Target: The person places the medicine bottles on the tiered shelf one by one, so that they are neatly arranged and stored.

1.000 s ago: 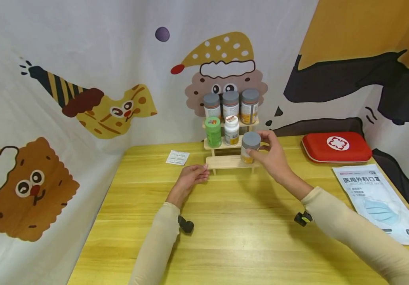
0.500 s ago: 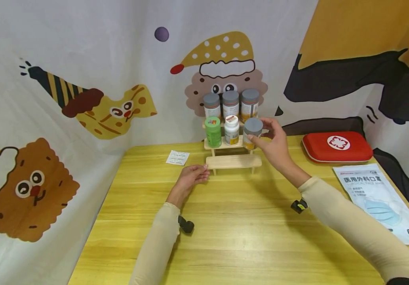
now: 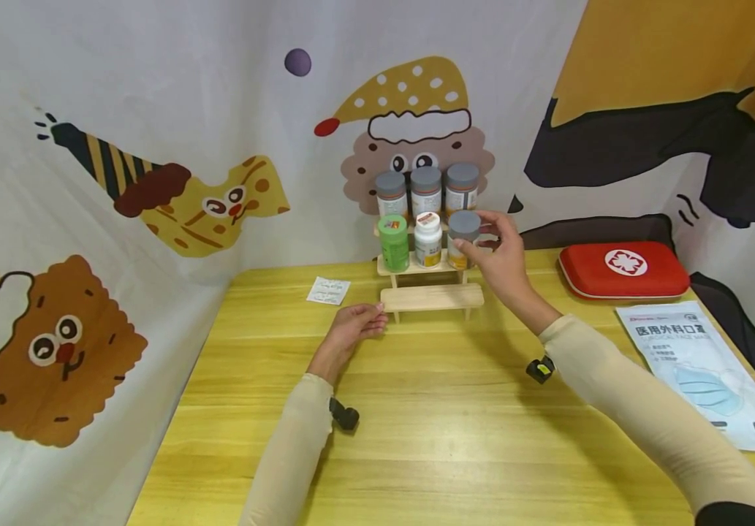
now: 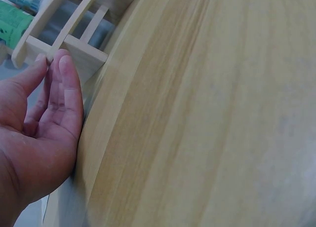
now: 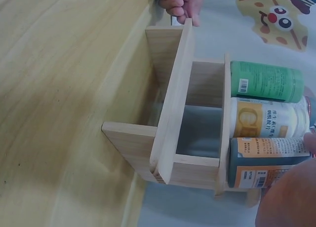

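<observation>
A three-step wooden rack (image 3: 431, 297) stands at the back of the table. My right hand (image 3: 505, 257) holds a grey-capped pill bottle (image 5: 269, 162) between thumb and fingers, upright at the right end of the middle step. Beside it on that step are a white bottle (image 3: 427, 241) and a green bottle (image 3: 393, 245). On the top step stand three grey-capped bottles (image 3: 426, 191). With thumb and fingertips, my left hand (image 4: 47, 106) pinches the left end of the bottom step, which bears nothing.
A red first-aid case (image 3: 623, 270) lies at the back right, with a face mask packet (image 3: 706, 376) in front of it. Left of the rack is a small white packet (image 3: 328, 291). A printed curtain (image 3: 219, 88) hangs behind the table.
My right hand has lifted the grey-capped bottle from the bottom step up and back to the middle step, beside the white bottle. The left hand has stayed at the rack's corner.
</observation>
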`<state>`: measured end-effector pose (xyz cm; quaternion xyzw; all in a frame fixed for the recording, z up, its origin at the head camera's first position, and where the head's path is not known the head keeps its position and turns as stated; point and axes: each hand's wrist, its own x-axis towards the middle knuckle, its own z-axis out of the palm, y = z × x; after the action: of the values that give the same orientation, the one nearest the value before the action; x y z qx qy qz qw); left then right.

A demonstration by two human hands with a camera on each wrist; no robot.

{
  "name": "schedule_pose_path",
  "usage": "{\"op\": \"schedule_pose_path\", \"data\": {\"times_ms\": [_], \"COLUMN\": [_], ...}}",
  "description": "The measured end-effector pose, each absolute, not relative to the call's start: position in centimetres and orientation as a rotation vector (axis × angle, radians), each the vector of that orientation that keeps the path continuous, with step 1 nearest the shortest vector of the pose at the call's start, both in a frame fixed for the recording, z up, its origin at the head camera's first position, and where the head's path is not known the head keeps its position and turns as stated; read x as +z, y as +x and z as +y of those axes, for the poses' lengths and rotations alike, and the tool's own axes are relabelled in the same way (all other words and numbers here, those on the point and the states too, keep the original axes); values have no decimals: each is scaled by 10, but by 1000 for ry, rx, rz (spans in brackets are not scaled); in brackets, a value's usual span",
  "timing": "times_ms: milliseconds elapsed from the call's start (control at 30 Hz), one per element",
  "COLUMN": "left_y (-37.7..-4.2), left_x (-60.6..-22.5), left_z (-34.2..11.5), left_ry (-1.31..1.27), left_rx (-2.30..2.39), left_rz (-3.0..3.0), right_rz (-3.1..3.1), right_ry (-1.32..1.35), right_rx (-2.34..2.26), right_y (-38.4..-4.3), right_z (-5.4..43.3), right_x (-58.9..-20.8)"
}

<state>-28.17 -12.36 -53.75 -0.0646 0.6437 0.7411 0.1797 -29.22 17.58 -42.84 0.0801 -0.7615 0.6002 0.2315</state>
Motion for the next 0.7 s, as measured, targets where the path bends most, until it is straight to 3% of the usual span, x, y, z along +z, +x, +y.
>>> {"op": "schedule_pose_path", "data": {"times_ms": [700], "left_y": [-281], "left_x": [-539], "left_z": [-123], "left_ry": [-184], "left_rx": [2099], "left_rz": [1824], "right_rz": [-2106], "right_ry": [146], "right_rx": [1676], "right_y": [-297], "right_z": [173], "right_x": [-434]}}
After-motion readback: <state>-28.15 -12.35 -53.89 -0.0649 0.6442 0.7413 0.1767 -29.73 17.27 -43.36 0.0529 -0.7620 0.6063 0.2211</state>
